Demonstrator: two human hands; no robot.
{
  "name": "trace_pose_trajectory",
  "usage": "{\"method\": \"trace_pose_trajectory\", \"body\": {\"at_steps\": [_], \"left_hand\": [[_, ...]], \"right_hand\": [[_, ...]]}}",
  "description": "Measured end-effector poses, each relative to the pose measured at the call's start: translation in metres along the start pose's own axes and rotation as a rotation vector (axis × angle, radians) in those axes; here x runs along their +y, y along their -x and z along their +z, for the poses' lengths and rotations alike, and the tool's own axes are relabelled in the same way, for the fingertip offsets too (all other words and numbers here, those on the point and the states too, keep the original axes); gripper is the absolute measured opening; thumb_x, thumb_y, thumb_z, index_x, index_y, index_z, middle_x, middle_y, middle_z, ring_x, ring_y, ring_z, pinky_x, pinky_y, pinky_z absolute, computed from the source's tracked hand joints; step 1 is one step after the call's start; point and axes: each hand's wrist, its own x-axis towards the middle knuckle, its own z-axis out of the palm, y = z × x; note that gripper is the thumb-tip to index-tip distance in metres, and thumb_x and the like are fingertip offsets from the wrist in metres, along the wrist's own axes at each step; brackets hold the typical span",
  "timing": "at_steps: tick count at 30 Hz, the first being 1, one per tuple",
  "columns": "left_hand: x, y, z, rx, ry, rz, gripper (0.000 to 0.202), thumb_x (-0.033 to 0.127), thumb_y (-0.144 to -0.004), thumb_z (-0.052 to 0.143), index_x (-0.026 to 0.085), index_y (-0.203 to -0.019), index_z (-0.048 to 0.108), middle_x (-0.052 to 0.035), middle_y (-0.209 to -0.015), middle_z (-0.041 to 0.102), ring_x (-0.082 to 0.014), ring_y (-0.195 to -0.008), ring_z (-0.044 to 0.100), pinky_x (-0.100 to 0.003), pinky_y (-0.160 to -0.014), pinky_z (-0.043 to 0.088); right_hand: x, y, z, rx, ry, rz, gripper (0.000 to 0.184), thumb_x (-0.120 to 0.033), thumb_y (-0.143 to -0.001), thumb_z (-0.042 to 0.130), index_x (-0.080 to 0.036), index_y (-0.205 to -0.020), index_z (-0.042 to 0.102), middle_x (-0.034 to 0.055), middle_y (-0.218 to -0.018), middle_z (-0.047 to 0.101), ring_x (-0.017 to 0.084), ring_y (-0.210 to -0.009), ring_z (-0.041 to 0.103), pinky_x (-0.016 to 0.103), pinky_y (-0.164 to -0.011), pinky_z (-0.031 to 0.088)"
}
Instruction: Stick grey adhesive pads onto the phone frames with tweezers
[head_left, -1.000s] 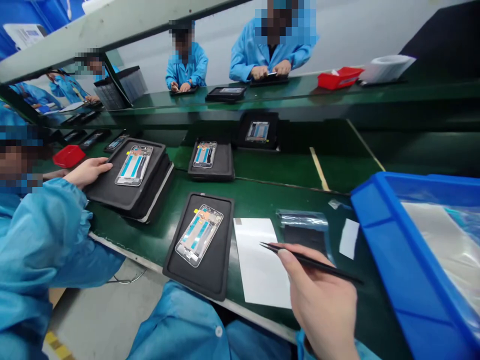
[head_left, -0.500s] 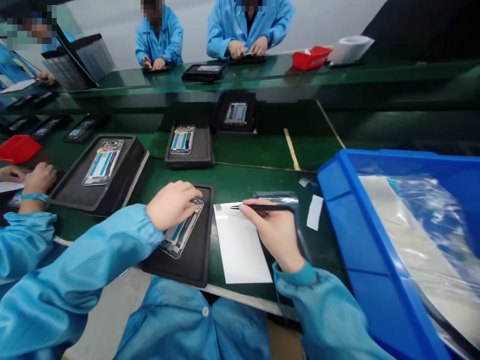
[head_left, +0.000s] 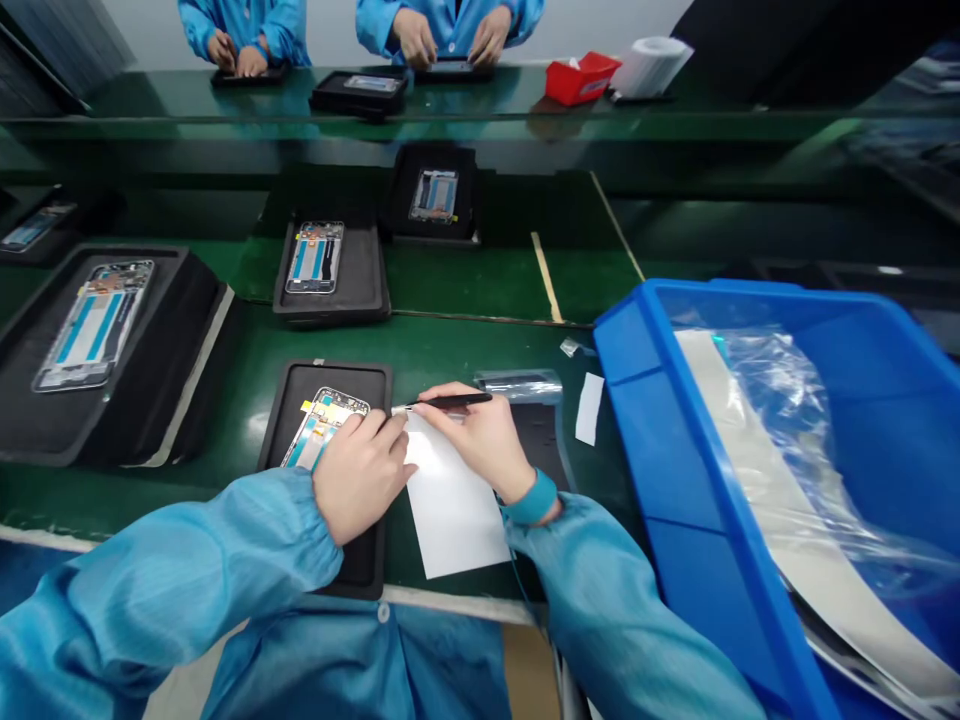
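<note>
My left hand [head_left: 360,490] lies over the lower part of a phone frame [head_left: 326,425], its fingers curled across the frame's edge. That frame sits in a black rubber tray [head_left: 337,372]. My right hand [head_left: 476,440] pinches slim black tweezers [head_left: 450,402], their tips reaching left to the frame's upper right corner. Under the right hand's heel lies a white paper sheet [head_left: 450,500], touching the tray's side. My left hand hides much of the frame.
A blue plastic crate [head_left: 675,420] holding clear film and white sheets fills the right. A dark film pouch [head_left: 521,385] and a white slip [head_left: 589,408] lie before it. More trays with frames stand left and behind. Co-workers sit across the green bench.
The view has swung, shifting everything left and down. My left hand has moved onto the frame from the near side, and my right hand has brought the tweezers closer to the frame.
</note>
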Motion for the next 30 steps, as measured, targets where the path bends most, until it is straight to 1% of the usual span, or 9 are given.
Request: {"method": "trace_pose_trajectory", "body": {"at_steps": [2,4,6,10,15,19,24,30], "left_hand": [[0.003,0.003,0.002,-0.016,0.004,-0.018,0.031,0.037,-0.093,0.065,0.011,-0.11,0.069,-0.0101,-0.115,0.068,-0.0238,-0.095,0.053,-0.04,-0.078,0.039],[0.005,0.004,0.003,-0.028,0.006,-0.032,0.033,0.036,-0.094,0.063,0.011,-0.115,0.067,-0.0093,-0.12,0.067,-0.0234,-0.092,0.052,-0.039,-0.076,0.038],[0.006,0.005,0.003,-0.031,0.006,-0.04,0.032,0.035,-0.095,0.061,0.011,-0.115,0.068,-0.0089,-0.122,0.067,-0.0232,-0.091,0.052,-0.039,-0.074,0.038],[0.007,0.005,0.003,-0.029,-0.002,-0.04,0.033,0.036,-0.096,0.06,0.011,-0.116,0.068,-0.009,-0.122,0.067,-0.0227,-0.089,0.052,-0.039,-0.072,0.037],[0.007,0.005,0.003,-0.035,-0.01,-0.041,0.037,0.037,-0.097,0.058,0.009,-0.12,0.067,-0.0091,-0.124,0.067,-0.023,-0.091,0.051,-0.039,-0.073,0.037],[0.008,0.006,0.004,-0.038,-0.005,-0.043,0.038,0.036,-0.097,0.058,0.008,-0.121,0.066,-0.0093,-0.124,0.067,-0.023,-0.091,0.051,-0.04,-0.074,0.037],[0.007,0.006,0.005,-0.056,-0.002,-0.039,0.038,0.035,-0.098,0.056,0.008,-0.123,0.065,-0.0118,-0.124,0.065,-0.0229,-0.092,0.051,-0.04,-0.074,0.038],[0.008,0.006,0.005,-0.056,0.001,-0.04,0.037,0.033,-0.097,0.056,0.008,-0.123,0.065,-0.012,-0.123,0.065,-0.0231,-0.092,0.051,-0.04,-0.074,0.038]], "right_hand": [[0.002,-0.001,0.0,-0.009,0.001,0.015,0.008,-0.027,-0.082,0.076,-0.021,-0.087,0.077,0.0041,-0.088,0.08,0.021,-0.08,0.076,0.033,-0.076,0.062],[0.005,-0.001,-0.001,-0.012,0.001,0.018,0.009,-0.027,-0.082,0.076,-0.021,-0.088,0.077,0.0039,-0.089,0.08,0.021,-0.081,0.076,0.033,-0.077,0.062],[0.007,-0.001,-0.001,-0.014,0.002,0.013,0.009,-0.028,-0.083,0.076,-0.022,-0.089,0.077,0.0037,-0.089,0.08,0.021,-0.081,0.076,0.033,-0.076,0.062],[0.008,-0.001,-0.001,-0.008,0.011,0.025,0.008,-0.028,-0.082,0.077,-0.022,-0.088,0.078,0.0032,-0.089,0.08,0.021,-0.081,0.076,0.033,-0.076,0.062],[0.01,0.0,-0.001,0.001,-0.009,0.06,0.008,-0.027,-0.08,0.079,-0.022,-0.087,0.078,0.0031,-0.088,0.08,0.022,-0.08,0.076,0.033,-0.075,0.062],[0.012,0.0,0.0,0.012,0.001,0.064,0.009,-0.028,-0.08,0.08,-0.023,-0.087,0.078,0.0029,-0.089,0.08,0.021,-0.081,0.076,0.032,-0.075,0.062],[0.012,0.001,0.0,0.01,0.006,0.067,0.01,-0.03,-0.081,0.079,-0.022,-0.087,0.078,0.0033,-0.089,0.08,0.022,-0.081,0.076,0.034,-0.076,0.062],[0.011,0.001,0.0,0.017,0.006,0.081,0.012,-0.032,-0.081,0.08,-0.022,-0.087,0.078,0.0039,-0.089,0.08,0.022,-0.082,0.076,0.034,-0.077,0.062]]}}
